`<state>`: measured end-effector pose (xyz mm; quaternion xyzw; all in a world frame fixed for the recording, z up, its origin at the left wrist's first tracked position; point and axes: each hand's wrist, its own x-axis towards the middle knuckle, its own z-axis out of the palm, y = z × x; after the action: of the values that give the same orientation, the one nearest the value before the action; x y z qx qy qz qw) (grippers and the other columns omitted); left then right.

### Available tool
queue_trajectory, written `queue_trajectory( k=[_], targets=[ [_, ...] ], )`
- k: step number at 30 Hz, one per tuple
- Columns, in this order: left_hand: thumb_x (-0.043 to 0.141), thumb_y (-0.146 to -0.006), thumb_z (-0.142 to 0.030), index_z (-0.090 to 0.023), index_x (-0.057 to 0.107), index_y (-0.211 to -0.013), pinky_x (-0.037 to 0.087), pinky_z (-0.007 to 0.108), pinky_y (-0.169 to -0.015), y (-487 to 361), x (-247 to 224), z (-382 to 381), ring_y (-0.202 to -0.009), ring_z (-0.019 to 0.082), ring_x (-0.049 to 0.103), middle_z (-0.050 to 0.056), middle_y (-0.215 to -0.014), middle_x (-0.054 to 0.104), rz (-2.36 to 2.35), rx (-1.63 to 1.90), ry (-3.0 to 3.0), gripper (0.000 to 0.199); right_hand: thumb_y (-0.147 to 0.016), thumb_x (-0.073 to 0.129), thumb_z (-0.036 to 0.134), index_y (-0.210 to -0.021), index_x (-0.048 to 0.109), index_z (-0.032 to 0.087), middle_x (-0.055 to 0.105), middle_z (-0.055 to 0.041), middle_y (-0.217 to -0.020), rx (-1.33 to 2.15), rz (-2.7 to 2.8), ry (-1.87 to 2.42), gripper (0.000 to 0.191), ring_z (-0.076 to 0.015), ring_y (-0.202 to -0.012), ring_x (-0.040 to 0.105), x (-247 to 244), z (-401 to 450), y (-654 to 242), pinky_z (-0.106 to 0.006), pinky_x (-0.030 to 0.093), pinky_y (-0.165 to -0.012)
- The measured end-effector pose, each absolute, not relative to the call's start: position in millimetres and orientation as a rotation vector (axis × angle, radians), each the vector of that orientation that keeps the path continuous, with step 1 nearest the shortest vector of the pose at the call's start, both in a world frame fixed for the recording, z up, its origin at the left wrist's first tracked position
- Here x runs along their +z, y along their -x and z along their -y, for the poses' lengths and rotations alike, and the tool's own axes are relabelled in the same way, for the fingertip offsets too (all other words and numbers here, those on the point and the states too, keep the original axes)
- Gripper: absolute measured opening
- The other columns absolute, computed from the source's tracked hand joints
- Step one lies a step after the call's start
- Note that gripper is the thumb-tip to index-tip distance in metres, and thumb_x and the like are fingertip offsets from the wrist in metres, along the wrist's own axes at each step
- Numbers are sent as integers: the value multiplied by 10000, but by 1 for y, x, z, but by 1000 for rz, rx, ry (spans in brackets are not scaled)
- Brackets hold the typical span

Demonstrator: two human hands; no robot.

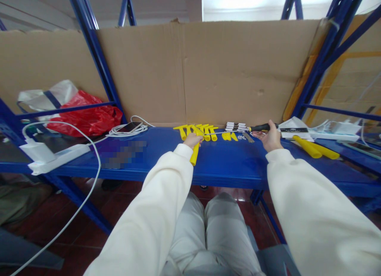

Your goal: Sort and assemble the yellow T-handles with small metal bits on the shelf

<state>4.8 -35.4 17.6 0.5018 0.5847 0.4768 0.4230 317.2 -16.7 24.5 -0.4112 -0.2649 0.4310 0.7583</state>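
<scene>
My left hand (pixel 193 141) is wrapped round a yellow T-shaped plastic scraper handle (pixel 194 155), whose grip points toward me. In my right hand (pixel 272 138) is a screwdriver (pixel 262 127) with a black handle, the thumb on top and fingers beneath. Its long thin shaft runs left to the head of the yellow handle; whether the tip touches a screw is too small to tell. Behind my left hand several similar yellow handles (pixel 213 135) lie in a row. Between the hands are small yellow pieces (pixel 226 136), tiny metal parts (pixel 241 137) and a flat grey blade (pixel 248 138).
Small white-and-black boxes (pixel 235 126) stand by the cardboard wall (pixel 226 73). Two yellow handles (pixel 317 147) lie at right, near a power strip (pixel 333 136). A red bag (pixel 86 115), coiled white cable (pixel 126 130) and another power strip (pixel 59 159) are left. Blue shelf posts (pixel 101 57) flank the bench.
</scene>
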Motion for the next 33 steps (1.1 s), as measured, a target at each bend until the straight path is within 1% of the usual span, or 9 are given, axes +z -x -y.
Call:
queue_trajectory(
  k=[4,10,13,18,20,23,26,33],
  targets=[
    [717,-763,34,-183,641,-678,492,257,-604,-5,18,37,-505,137,531,-45,-478,513,-1465,1191,-1255,246,-980,708,605,-1048,530,263,526,65,-684,936,585,897,391,-155,-549,652,25,17,-316,-256,619,-488],
    [703,-821,41,-176,595,-664,464,241,-581,-7,20,41,-482,108,506,-46,-488,510,-1450,1196,-1259,288,-981,721,569,-1042,538,257,520,63,-686,940,571,896,367,-159,-567,657,25,18,-316,-253,619,-492],
    [705,-843,32,-171,605,-691,451,230,-561,-7,21,43,-467,95,487,-57,-484,498,-1453,1193,-1264,273,-983,732,546,-1035,533,253,542,61,-700,951,570,872,358,-152,-551,645,25,18,-316,-252,615,-486],
    [745,-825,6,-154,674,-771,487,241,-581,-6,20,40,-479,106,509,-54,-498,526,-1464,1178,-1271,183,-1030,691,480,-1022,517,250,540,75,-691,970,494,812,289,-124,-492,594,25,16,-314,-237,600,-461],
    [767,-809,9,-152,681,-760,494,254,-592,-6,20,38,-483,110,518,-44,-501,535,-1454,1182,-1269,189,-1033,690,480,-1022,516,252,531,82,-681,979,478,794,287,-119,-480,582,24,15,-314,-233,597,-454],
    [799,-788,16,-155,682,-740,469,255,-561,-5,19,37,-475,111,508,-40,-481,517,-1425,1196,-1250,213,-1019,715,489,-1020,519,253,512,92,-669,990,483,777,307,-115,-470,567,23,14,-315,-238,602,-454],
    [755,-811,20,-150,684,-748,461,252,-552,-6,19,38,-474,113,501,-37,-468,510,-1429,1195,-1250,195,-1013,727,498,-1021,519,255,505,96,-667,996,478,773,320,-112,-470,564,23,14,-316,-239,607,-462],
    [696,-832,-1,-139,708,-823,503,252,-608,-6,19,39,-490,117,521,-50,-498,539,-1460,1176,-1283,138,-1040,677,480,-1036,526,245,552,68,-700,970,470,829,279,-129,-479,589,25,15,-315,-257,608,-458]
  ],
)
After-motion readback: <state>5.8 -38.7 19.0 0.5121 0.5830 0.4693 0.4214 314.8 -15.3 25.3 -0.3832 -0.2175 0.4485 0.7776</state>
